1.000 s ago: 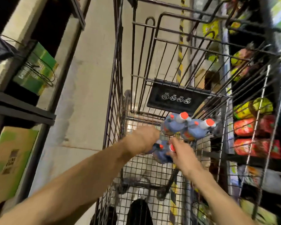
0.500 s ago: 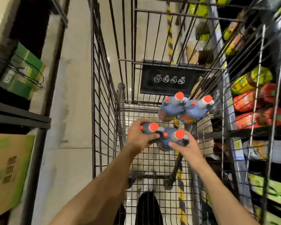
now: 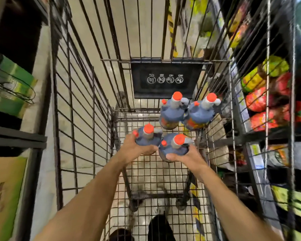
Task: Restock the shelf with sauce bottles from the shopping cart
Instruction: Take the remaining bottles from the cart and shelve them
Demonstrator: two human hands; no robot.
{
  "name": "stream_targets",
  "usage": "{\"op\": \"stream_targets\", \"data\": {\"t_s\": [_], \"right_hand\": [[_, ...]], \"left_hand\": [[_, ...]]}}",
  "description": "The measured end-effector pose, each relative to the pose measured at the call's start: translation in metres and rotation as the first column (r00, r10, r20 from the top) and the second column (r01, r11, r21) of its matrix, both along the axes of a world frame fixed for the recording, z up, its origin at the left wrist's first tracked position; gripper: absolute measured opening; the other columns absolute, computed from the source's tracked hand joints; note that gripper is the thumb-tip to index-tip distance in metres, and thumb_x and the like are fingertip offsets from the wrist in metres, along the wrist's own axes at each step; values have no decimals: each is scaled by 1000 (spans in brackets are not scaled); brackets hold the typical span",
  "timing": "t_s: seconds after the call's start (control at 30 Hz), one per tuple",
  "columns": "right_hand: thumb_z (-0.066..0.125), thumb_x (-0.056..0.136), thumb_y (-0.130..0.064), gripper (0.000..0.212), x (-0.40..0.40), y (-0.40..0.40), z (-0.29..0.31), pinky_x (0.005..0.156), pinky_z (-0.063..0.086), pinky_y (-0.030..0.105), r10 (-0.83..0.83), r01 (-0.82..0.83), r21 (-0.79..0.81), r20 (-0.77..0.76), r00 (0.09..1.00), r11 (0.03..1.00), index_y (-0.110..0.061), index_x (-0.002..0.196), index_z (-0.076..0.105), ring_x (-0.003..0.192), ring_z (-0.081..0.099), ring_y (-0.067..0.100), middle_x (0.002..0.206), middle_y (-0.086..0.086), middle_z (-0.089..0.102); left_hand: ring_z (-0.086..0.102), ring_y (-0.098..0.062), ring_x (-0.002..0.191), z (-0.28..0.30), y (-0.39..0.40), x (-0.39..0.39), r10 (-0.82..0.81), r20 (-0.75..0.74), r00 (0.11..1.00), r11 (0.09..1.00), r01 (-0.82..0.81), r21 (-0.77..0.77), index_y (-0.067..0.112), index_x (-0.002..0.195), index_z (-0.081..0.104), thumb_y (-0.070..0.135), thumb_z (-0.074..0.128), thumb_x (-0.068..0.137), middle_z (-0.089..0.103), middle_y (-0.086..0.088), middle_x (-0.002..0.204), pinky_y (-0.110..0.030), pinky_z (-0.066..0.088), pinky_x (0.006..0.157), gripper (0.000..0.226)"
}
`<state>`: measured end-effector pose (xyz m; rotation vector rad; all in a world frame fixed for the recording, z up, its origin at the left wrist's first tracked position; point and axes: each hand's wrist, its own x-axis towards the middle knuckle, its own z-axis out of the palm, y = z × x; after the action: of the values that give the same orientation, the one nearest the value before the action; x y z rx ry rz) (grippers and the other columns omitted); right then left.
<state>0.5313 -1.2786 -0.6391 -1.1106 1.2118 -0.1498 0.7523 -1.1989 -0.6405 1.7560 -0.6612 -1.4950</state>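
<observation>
Inside the wire shopping cart stand several dark sauce bottles with orange caps. My left hand grips the left front bottle around its body. My right hand grips the right front bottle from below and behind. Two more bottles, one at the back left and one at the back right, stand upright against the cart's far end. Both held bottles are upright and close together.
A black plastic panel closes the cart's far end. Shelves with red and yellow-green packets run along the right. On the left, a dark rack holds green cartons. Concrete floor lies beyond the cart.
Both hands went from reaching down among the bottles to gripping one bottle each, and the two bottles now sit higher and upright. The camera has tilted further down into the cart.
</observation>
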Motion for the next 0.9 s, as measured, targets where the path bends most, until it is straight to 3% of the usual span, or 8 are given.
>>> {"op": "stream_targets", "data": {"t_s": [0.07, 0.13, 0.27, 0.4, 0.53, 0.67, 0.8, 0.9], "right_hand": [[93, 68, -7, 79, -3, 4, 1, 80, 53, 8, -30, 30, -9, 18, 999, 999, -15, 136, 53, 107, 66, 2, 125, -1, 68], [88, 71, 3, 70, -5, 9, 5, 76, 51, 6, -45, 47, -43, 39, 998, 998, -13, 131, 55, 97, 68, -5, 121, -2, 69], [87, 69, 10, 66, -9, 25, 9, 78, 51, 10, -62, 67, -87, 58, 996, 994, -15, 122, 56, 97, 68, -3, 111, -7, 69], [78, 66, 26, 65, -14, 53, 13, 79, 53, 15, -120, 124, -23, 122, 985, 992, -1, 120, 55, 93, 70, -1, 106, -1, 69], [82, 66, 21, 60, -24, 73, 29, 81, 56, 21, -174, 178, -2, 199, 964, 984, 1, 117, 58, 98, 74, 10, 102, 0, 78], [102, 48, -22, 87, -32, 82, 72, 98, 55, 37, -247, 251, 12, 229, 942, 968, -16, 124, 62, 112, 71, 18, 117, 1, 76], [91, 53, -10, 68, -37, 103, 158, 84, 56, 23, -374, 414, -133, 251, 893, 901, -14, 115, 64, 102, 74, 15, 105, -3, 80], [96, 52, -10, 63, -43, 126, 226, 83, 59, 28, -478, 567, -222, 349, 806, 793, -13, 107, 64, 94, 75, 24, 97, 6, 79]], "left_hand": [[75, -6, 94, -5, -1, -4, 54, 14, 998, 999, -54, 6, 13, 122, 65, 1, 88, 74, 77, -2, 111, -16, 57, 77, 54], [75, -5, 92, -11, -1, -11, 137, 20, 990, 990, -137, 39, 11, 125, 56, 9, 94, 68, 75, -6, 114, -15, 57, 73, 69], [72, -27, 107, -16, 2, -26, 265, 124, 956, 960, -273, 55, 18, 125, 55, 53, 102, 40, 72, -8, 118, -46, 60, 91, 102], [70, -24, 104, -2, 14, -47, 376, 111, 920, 923, -382, 38, 11, 118, 56, 35, 101, 55, 69, -11, 113, -25, 62, 71, 81], [73, -24, 107, 4, 35, -49, 442, 51, 895, 893, -445, 60, 16, 123, 65, 59, 100, 39, 76, -4, 116, -51, 58, 95, 101], [69, -21, 116, 38, 54, -46, 451, 47, 891, 889, -453, 66, 21, 133, 59, 61, 100, 39, 71, -2, 128, -49, 56, 100, 110], [67, -23, 118, 111, 62, -45, 327, 25, 945, 945, -327, 3, 17, 141, 56, 64, 99, 37, 69, -4, 131, -48, 56, 100, 122], [69, -14, 112, 188, 65, -49, 120, 9, 993, 985, -118, -124, 20, 131, 63, 50, 100, 49, 72, 2, 124, -31, 58, 93, 95]]}}
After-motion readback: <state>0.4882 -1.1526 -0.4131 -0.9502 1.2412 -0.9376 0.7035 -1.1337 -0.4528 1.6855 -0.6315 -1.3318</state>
